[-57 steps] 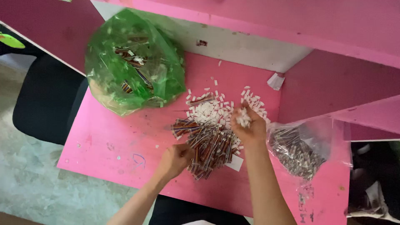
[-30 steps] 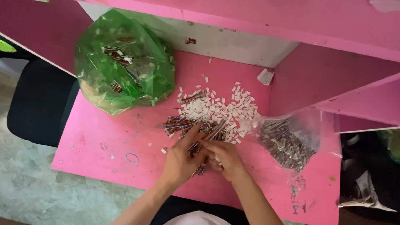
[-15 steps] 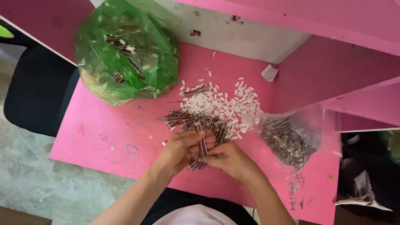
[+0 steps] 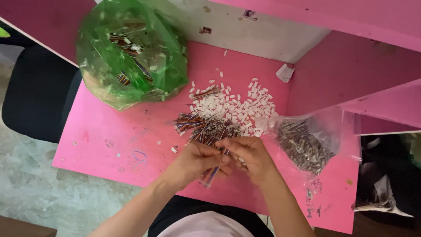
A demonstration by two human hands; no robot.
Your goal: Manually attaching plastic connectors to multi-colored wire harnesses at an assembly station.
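— What's at your far left?

— At ten o'clock on the pink surface [image 4: 109, 149] sits a green plastic bag [image 4: 131, 52], open and slumped, with more striped wire pieces inside.

— And in the middle?

— A pile of striped wire bundles [image 4: 199, 127] lies at twelve o'clock from your hands, with small white connectors [image 4: 237, 103] scattered just beyond it. Your left hand [image 4: 197, 160] is curled nearly closed around one wire bundle [image 4: 210, 175], whose end pokes out toward six o'clock. Your right hand [image 4: 250, 156] is pinched against it at the top; I cannot tell what its fingertips grip.

— How will it handle?

— Light and floppy, I'd judge, and the strands could splay. Hold it mid-length, firmly.

— Farther right?

— A clear bag [image 4: 307, 140] of finished pieces at three o'clock.
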